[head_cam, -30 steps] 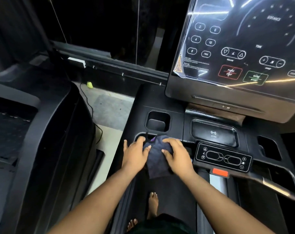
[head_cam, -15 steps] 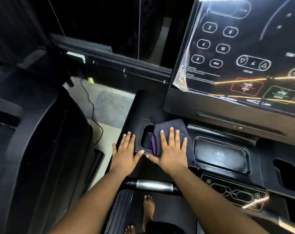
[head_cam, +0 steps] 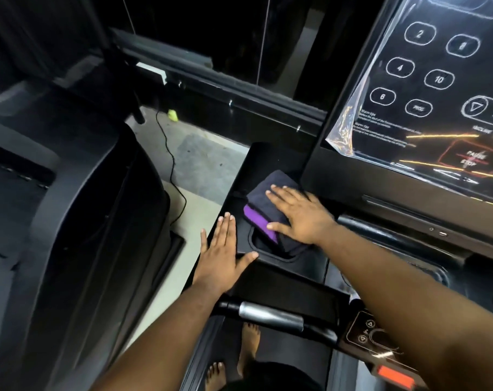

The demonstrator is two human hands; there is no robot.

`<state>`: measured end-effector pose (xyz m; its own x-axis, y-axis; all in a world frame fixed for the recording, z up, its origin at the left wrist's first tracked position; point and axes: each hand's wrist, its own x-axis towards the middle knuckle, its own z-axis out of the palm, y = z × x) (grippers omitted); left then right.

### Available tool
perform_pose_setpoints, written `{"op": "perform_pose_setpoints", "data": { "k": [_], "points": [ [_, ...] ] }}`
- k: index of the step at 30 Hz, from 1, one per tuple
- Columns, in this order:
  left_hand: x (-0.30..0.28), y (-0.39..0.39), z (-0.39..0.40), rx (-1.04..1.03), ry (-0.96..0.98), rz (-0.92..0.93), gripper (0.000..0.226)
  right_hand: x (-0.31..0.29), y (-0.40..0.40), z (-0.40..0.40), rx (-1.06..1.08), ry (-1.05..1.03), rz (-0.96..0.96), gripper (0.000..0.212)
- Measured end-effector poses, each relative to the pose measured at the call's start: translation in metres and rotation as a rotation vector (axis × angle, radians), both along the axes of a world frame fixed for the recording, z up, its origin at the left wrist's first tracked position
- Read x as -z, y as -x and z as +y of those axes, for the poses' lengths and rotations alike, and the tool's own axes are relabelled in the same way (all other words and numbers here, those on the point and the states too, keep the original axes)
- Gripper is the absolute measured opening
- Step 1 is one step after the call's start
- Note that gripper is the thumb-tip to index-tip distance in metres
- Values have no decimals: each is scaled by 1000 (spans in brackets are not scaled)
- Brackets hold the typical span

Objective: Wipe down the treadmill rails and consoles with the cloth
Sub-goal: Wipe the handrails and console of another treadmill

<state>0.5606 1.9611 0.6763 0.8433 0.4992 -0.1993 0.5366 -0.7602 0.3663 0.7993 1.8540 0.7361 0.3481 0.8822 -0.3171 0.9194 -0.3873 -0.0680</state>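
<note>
The right hand (head_cam: pixel 301 218), fingers spread flat, presses the dark cloth (head_cam: pixel 270 204) onto the console tray (head_cam: pixel 256 162). The left hand (head_cam: pixel 222 249) lies flat, fingers together. The console screen (head_cam: pixel 426 88) reads "PAUSE STOP", "PROG", "INCLINE".

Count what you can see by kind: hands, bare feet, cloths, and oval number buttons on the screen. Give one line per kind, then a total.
Hands: 2, the left hand and the right hand
Bare feet: 2
Cloths: 1
Number buttons: 5
Total: 10
</note>
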Motion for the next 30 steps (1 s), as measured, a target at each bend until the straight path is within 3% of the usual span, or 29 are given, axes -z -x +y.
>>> {"op": "perform_pose_setpoints", "data": {
  "k": [4, 6, 8, 13, 18, 22, 26, 28, 30],
  "points": [
    [3, 0, 2, -30, -8, -6, 105, 11, -13, 40, 371, -40, 65, 89],
    [4, -1, 2, -47, -4, 6, 110, 17, -3, 69, 307, -29, 41, 85],
    [4, 0, 2, -80, 26, -18, 116, 18, 18, 82, 98, -19, -11, 79],
    [2, 4, 1, -153, 56, -99, 134, 19, 62, 45, -217, -28, 56, 76],
    [-3, 17, 0, -15, 80, -49, 147, 2, 107, -2, -8, -25, 76, 73],
    [-4, 40, -5, -20, 127, -17, 157, 0, 127, -5, 86, 7, -94, 78],
    [-7, 44, -10, -15, 98, -9, 150, 5, 131, 28, 387, -27, 16, 87],
    [-7, 43, -12, 15, 56, -20, 143, 1, 135, 26, 319, -6, -24, 84],
    [-7, 46, -14, 45, 29, -14, 137, -16, 129, 7, 110, 91, -104, 75]
  ]
}}
